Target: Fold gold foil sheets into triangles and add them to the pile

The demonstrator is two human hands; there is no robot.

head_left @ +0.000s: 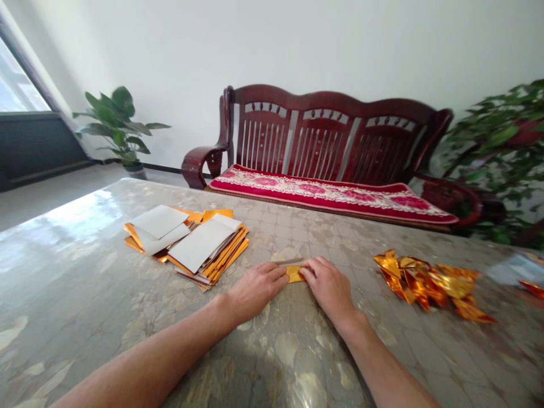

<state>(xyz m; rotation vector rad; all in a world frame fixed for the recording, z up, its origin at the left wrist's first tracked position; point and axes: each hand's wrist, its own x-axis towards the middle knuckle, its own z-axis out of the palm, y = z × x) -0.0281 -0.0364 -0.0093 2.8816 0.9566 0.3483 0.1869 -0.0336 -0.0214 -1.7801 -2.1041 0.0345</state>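
A small folded piece of gold foil paper (294, 274) lies on the table between my two hands. My left hand (260, 287) has its fingers closed on the paper's left end. At the right end, my right hand (328, 283) pinches the same paper between thumb and fingers. Some of the paper is hidden under the fingertips. To the left of my hands is a loose stack of foil paper sheets (204, 243), several with the pale side up and orange-gold edges showing. A heap of folded gold foil pieces (433, 281) rests to the right.
The table (170, 351) has a glossy, patterned cover. A clear plastic bag (512, 268) lies at its right edge. Beyond the far edge stands a dark red wooden bench (323, 133) with a red floral cushion (331, 191). Potted plants (117, 127) flank the bench.
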